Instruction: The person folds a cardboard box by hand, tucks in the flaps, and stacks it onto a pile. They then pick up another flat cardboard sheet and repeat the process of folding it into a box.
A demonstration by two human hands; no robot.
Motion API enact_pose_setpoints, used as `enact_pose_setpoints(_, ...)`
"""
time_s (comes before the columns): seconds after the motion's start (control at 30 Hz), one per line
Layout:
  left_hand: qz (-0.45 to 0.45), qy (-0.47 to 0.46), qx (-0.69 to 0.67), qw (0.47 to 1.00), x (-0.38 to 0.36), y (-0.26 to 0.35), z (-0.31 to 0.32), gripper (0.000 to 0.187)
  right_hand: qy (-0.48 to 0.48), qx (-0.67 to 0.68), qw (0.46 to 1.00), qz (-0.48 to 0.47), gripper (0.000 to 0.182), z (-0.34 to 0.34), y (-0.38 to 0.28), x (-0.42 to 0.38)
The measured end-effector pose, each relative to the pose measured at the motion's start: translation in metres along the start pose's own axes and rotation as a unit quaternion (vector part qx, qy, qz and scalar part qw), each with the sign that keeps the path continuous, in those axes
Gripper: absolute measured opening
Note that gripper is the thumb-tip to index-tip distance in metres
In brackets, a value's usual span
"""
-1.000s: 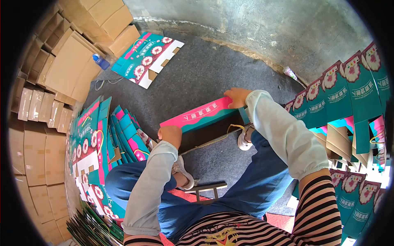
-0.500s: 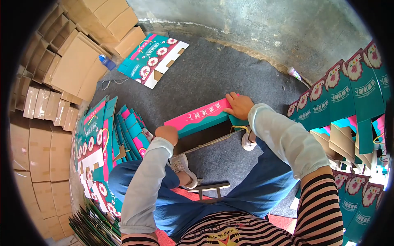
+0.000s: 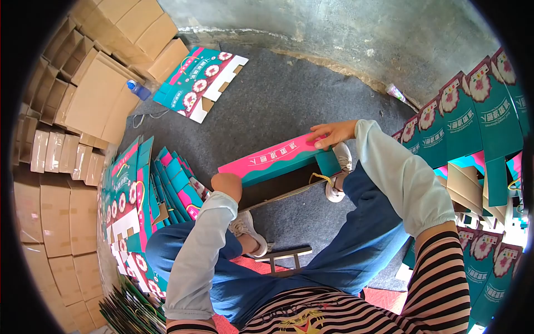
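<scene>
Between my feet stands a pink and teal gift box (image 3: 272, 155), its dark inside facing up. A yellow cord handle (image 3: 319, 177) hangs at the near edge. At the box's left end, my left hand (image 3: 227, 185) is closed over the edge, its fingertips hidden. My right hand (image 3: 334, 134) lies at the right end of the pink panel, fingers stretched out and touching it. Just below that hand a teal end flap (image 3: 328, 163) sticks out.
Flat printed cartons (image 3: 125, 189) lean in a pile at the left, near stacked brown boxes (image 3: 55, 211). Another flat carton (image 3: 197, 83) and a blue-capped bottle (image 3: 139, 90) lie ahead. Rows of teal boxes (image 3: 456, 128) stand at right. A small stool frame (image 3: 283, 255) is below.
My right hand has loosened from the panel's corner, its fingers now straighter, and the wrist has lifted away. My left hand keeps its place on the box. The view has shifted slightly.
</scene>
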State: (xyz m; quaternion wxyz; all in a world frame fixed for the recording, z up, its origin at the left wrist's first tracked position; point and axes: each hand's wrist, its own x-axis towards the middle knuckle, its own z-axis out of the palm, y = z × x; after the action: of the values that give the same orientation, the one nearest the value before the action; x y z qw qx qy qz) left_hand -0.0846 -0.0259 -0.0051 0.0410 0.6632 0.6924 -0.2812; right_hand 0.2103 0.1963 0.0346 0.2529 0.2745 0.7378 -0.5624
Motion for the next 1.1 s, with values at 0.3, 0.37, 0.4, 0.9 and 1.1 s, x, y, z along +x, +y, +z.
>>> enact_pose_setpoints(0.3, 0.015, 0.012, -0.11, 0.994, 0.005, -0.002, -0.017, 0.019, 0.162, -0.325, 0.931, -0.045, 0.103, 0.04, -0.004, 0.008)
enact_pose_setpoints(0.37, 0.01, -0.034, -0.262, 0.964, -0.007, -0.015, -0.042, 0.028, 0.18, -0.328, 0.927, -0.034, 0.108, 0.046, -0.008, 0.01)
enact_pose_setpoints(0.4, -0.032, -0.099, -0.373, 0.922, -0.014, -0.022, -0.058, 0.035, 0.182, -0.333, 0.925, -0.033, 0.108, 0.047, -0.007, 0.01)
enact_pose_setpoints(0.9, -0.064, 0.146, -0.415, 0.896, -0.032, -0.017, 0.04, 0.061, 0.207, -0.353, 0.912, -0.033, 0.109, 0.052, -0.009, 0.014)
enact_pose_setpoints(1.1, -0.073, 0.14, -0.439, 0.884, -0.028, -0.016, 0.044, 0.059, 0.202, -0.351, 0.914, -0.031, 0.11, 0.052, -0.009, 0.014)
